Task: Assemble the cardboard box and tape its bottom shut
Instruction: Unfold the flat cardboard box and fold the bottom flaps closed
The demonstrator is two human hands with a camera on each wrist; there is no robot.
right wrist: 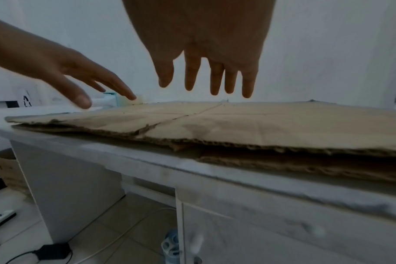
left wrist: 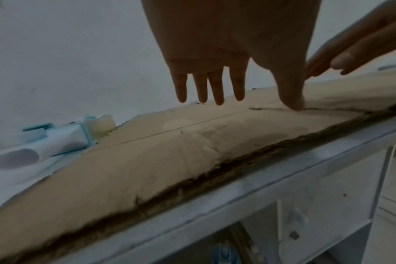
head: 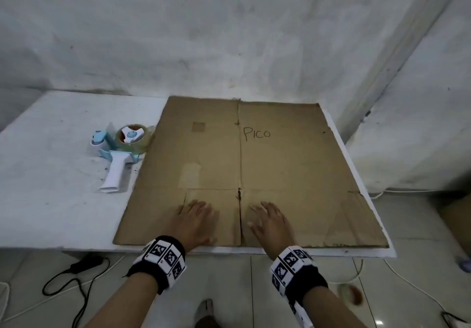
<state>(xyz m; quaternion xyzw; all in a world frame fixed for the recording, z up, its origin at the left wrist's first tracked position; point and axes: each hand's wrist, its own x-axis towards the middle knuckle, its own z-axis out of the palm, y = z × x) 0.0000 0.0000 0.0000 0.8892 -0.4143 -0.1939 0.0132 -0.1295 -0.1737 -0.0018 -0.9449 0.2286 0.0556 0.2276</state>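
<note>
In the head view, the flattened cardboard box [head: 244, 169] is lying in the middle of the frame on the white table [head: 51, 175], with the tape dispenser [head: 119, 154] just beside it at the left. The left hand [head: 195, 222] and the right hand [head: 271, 223] are spreading flat over the near flaps, gripping nothing.

In the left wrist view, the fingers [left wrist: 201, 87] are staying straight; only the thumb seems to be touching the cardboard.

In the right wrist view, the torn near edge [right wrist: 215, 142] is showing two loose layers. Pulling there could tear the flap further, I think.
</note>
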